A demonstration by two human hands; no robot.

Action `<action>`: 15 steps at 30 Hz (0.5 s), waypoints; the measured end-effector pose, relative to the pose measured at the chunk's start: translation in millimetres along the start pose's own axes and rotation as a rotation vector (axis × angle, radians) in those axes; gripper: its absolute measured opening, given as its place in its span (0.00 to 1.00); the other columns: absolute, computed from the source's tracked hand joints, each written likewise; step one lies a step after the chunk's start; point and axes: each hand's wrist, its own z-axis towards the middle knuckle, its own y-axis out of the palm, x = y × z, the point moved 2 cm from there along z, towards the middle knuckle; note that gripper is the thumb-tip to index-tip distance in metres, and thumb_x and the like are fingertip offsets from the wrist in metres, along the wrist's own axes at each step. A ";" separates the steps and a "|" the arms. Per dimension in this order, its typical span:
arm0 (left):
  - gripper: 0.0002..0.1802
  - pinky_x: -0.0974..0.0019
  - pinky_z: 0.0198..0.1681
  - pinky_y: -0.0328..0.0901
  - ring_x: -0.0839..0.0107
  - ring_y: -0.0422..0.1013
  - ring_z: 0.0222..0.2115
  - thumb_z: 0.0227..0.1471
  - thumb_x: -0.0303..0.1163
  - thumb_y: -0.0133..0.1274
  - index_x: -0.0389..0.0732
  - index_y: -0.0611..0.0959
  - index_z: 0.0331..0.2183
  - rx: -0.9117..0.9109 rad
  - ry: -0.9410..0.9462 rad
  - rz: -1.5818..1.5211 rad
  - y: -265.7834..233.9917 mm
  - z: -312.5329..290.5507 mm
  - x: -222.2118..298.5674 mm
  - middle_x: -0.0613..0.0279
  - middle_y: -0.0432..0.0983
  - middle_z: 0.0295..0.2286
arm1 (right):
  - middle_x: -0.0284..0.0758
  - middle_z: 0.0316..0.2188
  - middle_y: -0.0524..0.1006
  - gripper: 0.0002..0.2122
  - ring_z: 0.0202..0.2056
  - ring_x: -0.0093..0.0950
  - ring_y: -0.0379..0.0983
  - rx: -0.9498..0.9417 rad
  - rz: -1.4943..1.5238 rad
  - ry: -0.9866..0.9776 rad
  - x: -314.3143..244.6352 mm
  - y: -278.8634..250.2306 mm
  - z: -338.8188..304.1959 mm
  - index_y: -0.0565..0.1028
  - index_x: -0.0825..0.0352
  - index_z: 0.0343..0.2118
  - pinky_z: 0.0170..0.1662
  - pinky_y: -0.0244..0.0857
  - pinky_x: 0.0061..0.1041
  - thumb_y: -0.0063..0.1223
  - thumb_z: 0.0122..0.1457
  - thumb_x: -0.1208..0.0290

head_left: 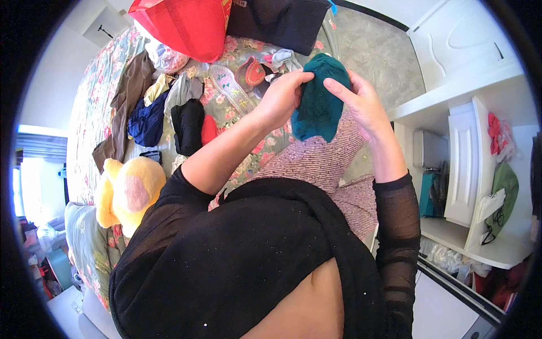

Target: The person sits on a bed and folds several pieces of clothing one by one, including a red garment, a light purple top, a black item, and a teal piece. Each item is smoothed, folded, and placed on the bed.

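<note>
Held up over my lap is a dark teal piece of soft cloth [320,110], perhaps knitted, hanging in a rounded, folded shape; its kind I cannot make out. My left hand [282,97] pinches its upper left edge between thumb and fingers. On the other side my right hand [361,100] grips the upper right edge, thumb lying on the front and fingers hidden behind. Beneath the cloth are my legs in striped reddish trousers [305,161]. Just past my left wrist, a red patterned item [249,73] and a pale embroidered band [226,85] lie on the bed.
The flowered bedspread [84,133] carries brown clothing [127,101], a navy garment [147,121], a black rolled garment [187,127] and a yellow plush toy [135,186]. A red bag [189,28] and a black bag [276,25] stand at the far side. Right of me is an open white cabinet [480,226].
</note>
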 end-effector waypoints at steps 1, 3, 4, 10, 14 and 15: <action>0.20 0.69 0.43 0.66 0.75 0.72 0.38 0.60 0.38 0.44 0.35 0.75 0.47 -0.002 -0.025 -0.043 3.0 -0.1 -2.3 0.61 0.77 0.39 | 0.35 0.46 0.75 0.22 0.46 0.24 0.71 -0.101 0.059 0.044 0.8 -0.5 1.1 0.69 0.70 0.53 0.54 0.61 0.26 0.59 0.57 0.68; 0.21 0.70 0.42 0.67 0.77 0.72 0.36 0.60 0.41 0.46 0.35 0.75 0.46 -0.056 -0.059 -0.060 7.2 -2.6 -6.2 0.62 0.77 0.38 | 0.33 0.40 0.77 0.18 0.42 0.22 0.72 0.031 0.140 -0.018 3.2 -3.1 5.4 0.73 0.69 0.47 0.49 0.64 0.24 0.61 0.55 0.69; 0.21 0.69 0.44 0.67 0.76 0.73 0.38 0.60 0.41 0.47 0.34 0.75 0.46 -0.109 -0.065 -0.035 8.8 -5.1 -8.4 0.61 0.77 0.39 | 0.32 0.38 0.78 0.15 0.40 0.21 0.73 0.094 0.175 -0.043 4.7 -4.4 7.4 0.75 0.68 0.44 0.47 0.66 0.23 0.62 0.54 0.70; 0.17 0.69 0.44 0.69 0.74 0.75 0.36 0.56 0.34 0.55 0.34 0.78 0.44 -0.344 -0.211 0.177 5.8 -21.1 -27.3 0.59 0.79 0.37 | 0.32 0.37 0.77 0.14 0.39 0.22 0.73 0.167 0.285 -0.037 11.0 -21.6 12.8 0.73 0.67 0.43 0.44 0.68 0.23 0.60 0.54 0.75; 0.17 0.67 0.44 0.69 0.74 0.75 0.38 0.56 0.33 0.55 0.36 0.77 0.46 -0.229 -0.302 0.088 0.7 -25.8 -36.8 0.60 0.79 0.39 | 0.31 0.34 0.77 0.11 0.37 0.21 0.73 0.260 -0.027 -0.213 14.8 -27.4 11.8 0.72 0.68 0.39 0.42 0.68 0.22 0.60 0.53 0.76; 0.17 0.67 0.44 0.69 0.74 0.75 0.38 0.56 0.34 0.55 0.35 0.77 0.46 -0.214 -0.273 0.063 0.2 -25.8 -36.9 0.60 0.79 0.39 | 0.30 0.34 0.77 0.11 0.36 0.20 0.73 0.256 -0.071 -0.245 15.9 -27.0 11.4 0.72 0.68 0.39 0.42 0.68 0.22 0.60 0.53 0.76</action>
